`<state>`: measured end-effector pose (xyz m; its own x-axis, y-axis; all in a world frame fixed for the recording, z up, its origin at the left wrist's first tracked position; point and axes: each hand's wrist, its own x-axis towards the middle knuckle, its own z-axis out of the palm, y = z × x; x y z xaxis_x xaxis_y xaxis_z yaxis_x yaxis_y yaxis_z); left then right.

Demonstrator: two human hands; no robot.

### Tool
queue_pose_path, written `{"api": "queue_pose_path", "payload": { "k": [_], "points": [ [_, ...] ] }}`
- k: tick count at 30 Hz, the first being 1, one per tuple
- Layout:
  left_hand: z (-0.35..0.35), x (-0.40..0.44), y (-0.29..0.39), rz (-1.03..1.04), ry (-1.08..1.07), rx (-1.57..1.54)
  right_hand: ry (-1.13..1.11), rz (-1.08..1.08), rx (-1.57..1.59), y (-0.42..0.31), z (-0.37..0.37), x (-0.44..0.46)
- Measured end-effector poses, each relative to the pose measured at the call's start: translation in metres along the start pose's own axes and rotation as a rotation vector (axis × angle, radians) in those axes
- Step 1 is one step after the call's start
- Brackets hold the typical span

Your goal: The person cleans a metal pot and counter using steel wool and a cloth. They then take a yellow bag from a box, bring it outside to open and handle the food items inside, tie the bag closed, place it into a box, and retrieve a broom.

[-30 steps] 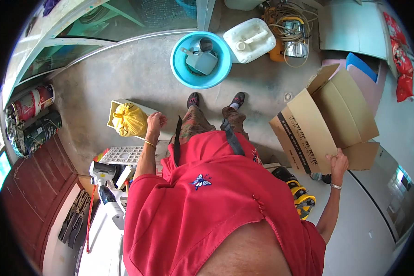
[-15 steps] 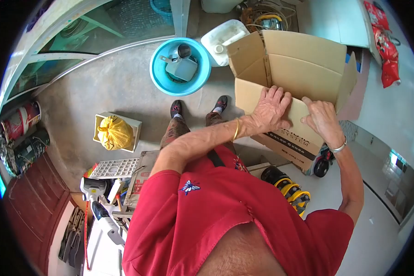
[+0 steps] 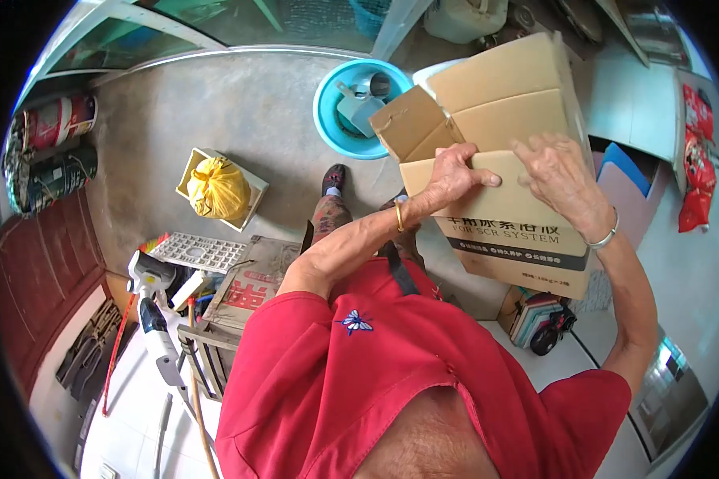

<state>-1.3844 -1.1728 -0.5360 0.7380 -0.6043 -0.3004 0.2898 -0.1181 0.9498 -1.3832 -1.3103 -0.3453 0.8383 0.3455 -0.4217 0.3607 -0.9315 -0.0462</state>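
Pinching the light-looking cardboard box (image 3: 513, 201) by its likely stiff near rim: left hand (image 3: 456, 176); right hand (image 3: 565, 182) curled, grip unclear.

Bright light; fisheye-bent edges; glare on glossy panel (image 3: 669, 399).

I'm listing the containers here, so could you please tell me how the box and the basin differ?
The box is brown and angular, while the basin is blue and round. The box has printed writing and fold-out flaps; the basin has a plain rim. The left hand touches the box, whereas the basin stands untouched on the floor. Both are open at the top.
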Motion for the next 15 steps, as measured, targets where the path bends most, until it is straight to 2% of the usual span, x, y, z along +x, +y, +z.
{"api": "queue_pose_path", "payload": {
  "k": [1, 2, 4, 5, 6, 7, 8, 10, 12, 13, 14, 15],
  "points": [
    [-0.009, 0.000, -0.003, -0.102, -0.019, -0.162, 0.066, -0.025, -0.066, -0.004, -0.004, 0.009],
    [-0.018, -0.001, -0.006, -0.099, -0.013, -0.166, 0.065, -0.032, -0.071, -0.007, -0.014, 0.013],
    [-0.036, -0.005, -0.012, -0.208, 0.004, -0.551, 0.360, -0.171, -0.241, -0.014, -0.040, 0.012],
    [-0.047, -0.006, -0.016, -0.256, 0.039, -0.608, 0.376, -0.093, -0.177, -0.017, -0.043, 0.002],
    [-0.058, -0.006, -0.021, -0.304, 0.072, -0.666, 0.370, -0.103, -0.186, -0.018, -0.046, -0.008],
    [-0.066, -0.006, -0.032, -0.290, 0.122, -0.720, 0.452, 0.001, -0.149, -0.018, -0.048, -0.022],
    [-0.080, -0.008, -0.035, -0.234, 0.088, -0.648, 0.535, 0.110, -0.109, -0.019, -0.049, -0.036],
    [-0.097, -0.006, -0.036, -0.326, 0.177, -0.955, 0.669, 0.300, -0.091, -0.018, -0.040, -0.067],
    [-0.116, 0.001, -0.063, -0.278, 0.242, -1.009, 0.827, 0.500, -0.046, -0.019, -0.023, -0.096],
    [-0.126, 0.005, -0.071, -0.210, 0.211, -1.055, 0.939, 0.656, 0.122, -0.018, -0.009, -0.110],
    [-0.135, 0.008, -0.077, -0.247, 0.238, -1.056, 1.049, 0.809, 0.298, -0.017, 0.007, -0.123],
    [-0.143, 0.013, -0.098, -0.260, 0.234, -1.115, 1.064, 0.816, 0.290, -0.017, 0.021, -0.135]
  ]
}}
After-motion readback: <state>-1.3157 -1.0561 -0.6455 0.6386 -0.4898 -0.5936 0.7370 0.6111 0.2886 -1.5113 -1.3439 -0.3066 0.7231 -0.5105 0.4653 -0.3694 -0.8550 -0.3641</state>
